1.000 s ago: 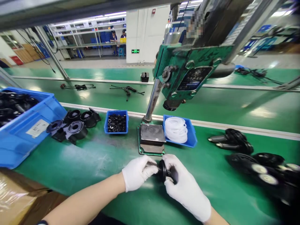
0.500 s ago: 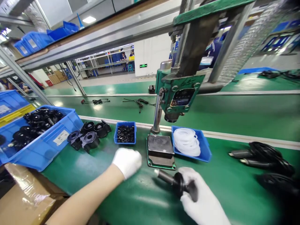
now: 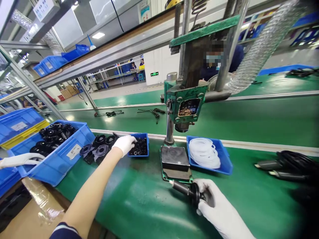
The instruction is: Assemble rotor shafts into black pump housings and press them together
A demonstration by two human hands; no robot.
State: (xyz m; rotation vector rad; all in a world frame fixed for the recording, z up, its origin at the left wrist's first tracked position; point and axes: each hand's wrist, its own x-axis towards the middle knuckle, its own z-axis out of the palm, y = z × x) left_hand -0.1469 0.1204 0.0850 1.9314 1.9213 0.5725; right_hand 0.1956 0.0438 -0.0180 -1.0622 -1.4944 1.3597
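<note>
My left hand (image 3: pixel 124 145), in a white glove, reaches over the left rim of a small blue bin (image 3: pixel 147 146) with its fingers stretched towards the small black rings (image 3: pixel 140 147) inside. Its fingertips are partly lost against the dark rings. In my gloved right hand (image 3: pixel 211 199) is a black cylindrical part with a round flange (image 3: pixel 194 194), gripped at its wider end. The part's thin shaft, with a pale tip, points left. It is held just in front of the green press's base plate (image 3: pixel 175 157).
Black round housings (image 3: pixel 101 149) lie left of the small bin. A large blue crate (image 3: pixel 74 151) holds black parts; another person's gloved hand (image 3: pixel 22 160) reaches into it. White rings (image 3: pixel 204 152) fill a bin right of the press (image 3: pixel 186 103). Cabled black parts (image 3: pixel 286 167) lie far right.
My left hand has moved left and away from me to the small bin, its fist now unfolded. My right hand keeps the black part. Another person's hand has appeared at the crate.
</note>
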